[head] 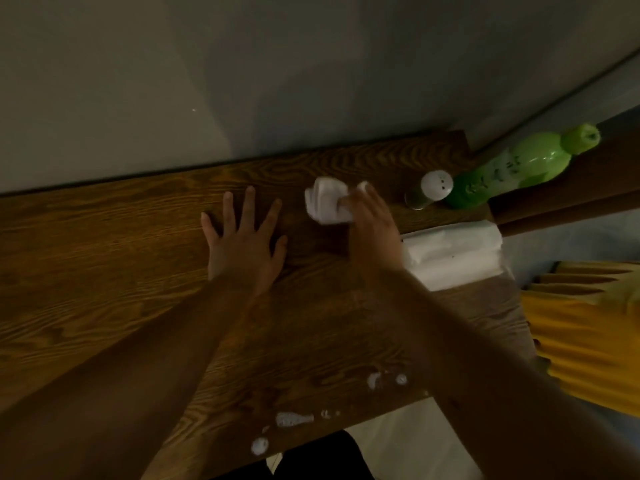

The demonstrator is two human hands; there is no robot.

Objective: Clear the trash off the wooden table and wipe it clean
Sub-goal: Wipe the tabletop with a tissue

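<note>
A dark wooden table [104,258] runs along a grey wall. My left hand [244,242] lies flat on the tabletop with its fingers spread, holding nothing. To its right, my right hand [372,226] presses a crumpled white tissue [325,202] onto the wood near the far edge, fingers closed on it. White foamy blobs [292,419] and smaller blobs [375,380] sit near the front edge of the table.
A white-capped shaker [431,188] and a green bottle [512,171] stand at the far right corner. A white tissue pack [453,254] lies at the table's right end. Yellow fabric [588,327] is off the right edge. The wall is close behind.
</note>
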